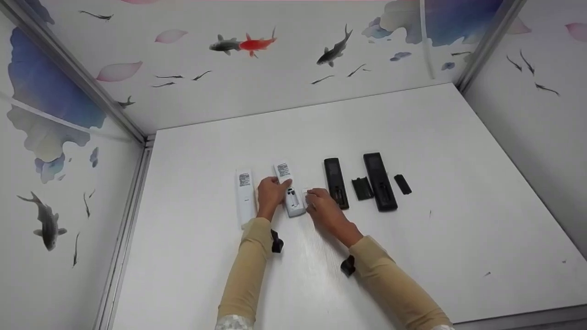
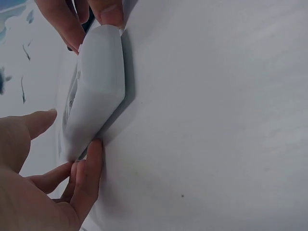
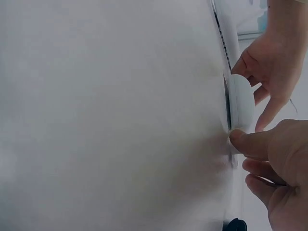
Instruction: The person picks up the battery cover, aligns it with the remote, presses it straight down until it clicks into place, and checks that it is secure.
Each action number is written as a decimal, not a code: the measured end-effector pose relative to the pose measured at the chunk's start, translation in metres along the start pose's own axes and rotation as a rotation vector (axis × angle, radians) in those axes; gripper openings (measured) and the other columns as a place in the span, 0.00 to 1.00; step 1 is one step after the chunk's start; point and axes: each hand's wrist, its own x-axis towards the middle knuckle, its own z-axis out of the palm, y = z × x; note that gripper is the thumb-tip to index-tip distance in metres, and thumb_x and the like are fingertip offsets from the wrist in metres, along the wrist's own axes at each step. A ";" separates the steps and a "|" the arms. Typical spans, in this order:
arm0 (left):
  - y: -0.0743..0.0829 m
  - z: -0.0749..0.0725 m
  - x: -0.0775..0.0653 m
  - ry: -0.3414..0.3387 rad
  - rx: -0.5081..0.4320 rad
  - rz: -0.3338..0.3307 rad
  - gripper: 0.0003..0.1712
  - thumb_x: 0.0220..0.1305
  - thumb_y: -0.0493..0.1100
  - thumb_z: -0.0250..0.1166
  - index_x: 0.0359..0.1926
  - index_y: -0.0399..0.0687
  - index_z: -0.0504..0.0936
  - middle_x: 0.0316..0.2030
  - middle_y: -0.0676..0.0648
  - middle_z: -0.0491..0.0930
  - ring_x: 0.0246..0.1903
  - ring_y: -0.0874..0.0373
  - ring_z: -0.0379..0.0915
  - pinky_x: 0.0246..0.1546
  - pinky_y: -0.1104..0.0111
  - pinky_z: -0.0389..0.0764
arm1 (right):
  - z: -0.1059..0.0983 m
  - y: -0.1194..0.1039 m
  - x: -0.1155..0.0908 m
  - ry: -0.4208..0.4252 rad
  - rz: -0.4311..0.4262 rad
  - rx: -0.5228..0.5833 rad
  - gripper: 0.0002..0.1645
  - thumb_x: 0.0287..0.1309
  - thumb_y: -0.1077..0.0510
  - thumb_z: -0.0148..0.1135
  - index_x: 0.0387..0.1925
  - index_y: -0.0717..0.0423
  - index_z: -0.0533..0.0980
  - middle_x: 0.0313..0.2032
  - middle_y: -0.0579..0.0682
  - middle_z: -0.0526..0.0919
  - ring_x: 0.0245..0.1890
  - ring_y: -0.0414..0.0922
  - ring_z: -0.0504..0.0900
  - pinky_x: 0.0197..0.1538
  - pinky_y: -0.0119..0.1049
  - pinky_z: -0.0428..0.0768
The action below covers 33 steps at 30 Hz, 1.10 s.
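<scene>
The white remote control point(image 1: 295, 205) lies back up on the table, its battery compartment uncovered. My left hand point(image 1: 270, 195) is at its left side. In the left wrist view, the left fingers point(image 2: 91, 173) touch the edge of the remote control point(image 2: 96, 82), while the thumb stands raised above its back. Just right of that remote control, my right hand point(image 1: 324, 208) pinches a small white battery cover point(image 1: 305, 194), mostly hidden by the fingers. In the right wrist view, the right hand point(image 3: 284, 163) has its thumb at the near end of the remote control point(image 3: 241, 103).
Left of my hands lies another white remote control point(image 1: 246, 197). To the right are a black remote control point(image 1: 334, 174), a black battery cover point(image 1: 362, 188), a larger black remote control point(image 1: 379, 183) and a narrow black cover point(image 1: 402, 184). Printed walls point(image 1: 284, 87) enclose the white table point(image 1: 206, 146).
</scene>
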 end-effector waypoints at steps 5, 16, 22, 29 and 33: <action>0.002 0.003 -0.002 0.027 0.032 0.037 0.32 0.63 0.53 0.70 0.60 0.35 0.77 0.52 0.39 0.83 0.43 0.51 0.81 0.43 0.61 0.82 | 0.002 -0.001 0.000 -0.010 0.009 0.004 0.08 0.62 0.69 0.63 0.43 0.67 0.82 0.55 0.65 0.80 0.60 0.60 0.77 0.61 0.51 0.78; 0.007 0.003 -0.007 0.038 0.030 0.042 0.31 0.64 0.51 0.69 0.58 0.31 0.77 0.50 0.35 0.83 0.43 0.47 0.82 0.45 0.58 0.82 | 0.004 0.001 0.003 0.003 0.037 -0.003 0.05 0.61 0.70 0.64 0.39 0.68 0.83 0.49 0.63 0.84 0.54 0.58 0.80 0.58 0.50 0.79; 0.007 0.002 -0.006 0.048 0.027 0.016 0.29 0.62 0.51 0.71 0.53 0.32 0.80 0.47 0.36 0.85 0.42 0.48 0.83 0.44 0.58 0.82 | 0.004 0.000 0.005 0.000 0.018 -0.004 0.04 0.60 0.71 0.64 0.37 0.66 0.83 0.43 0.60 0.85 0.49 0.56 0.82 0.54 0.49 0.81; 0.005 0.002 -0.007 0.041 0.000 0.011 0.26 0.61 0.52 0.71 0.49 0.33 0.83 0.42 0.38 0.87 0.37 0.50 0.82 0.40 0.60 0.82 | 0.000 -0.002 0.006 0.023 0.024 0.008 0.03 0.63 0.68 0.63 0.38 0.62 0.80 0.39 0.56 0.84 0.42 0.52 0.83 0.47 0.48 0.81; 0.004 0.002 -0.006 0.057 -0.013 -0.002 0.27 0.61 0.52 0.72 0.50 0.33 0.84 0.44 0.38 0.87 0.41 0.48 0.83 0.44 0.59 0.82 | -0.005 -0.004 0.008 0.043 0.041 0.041 0.06 0.66 0.65 0.62 0.43 0.62 0.80 0.43 0.57 0.85 0.44 0.52 0.85 0.48 0.48 0.82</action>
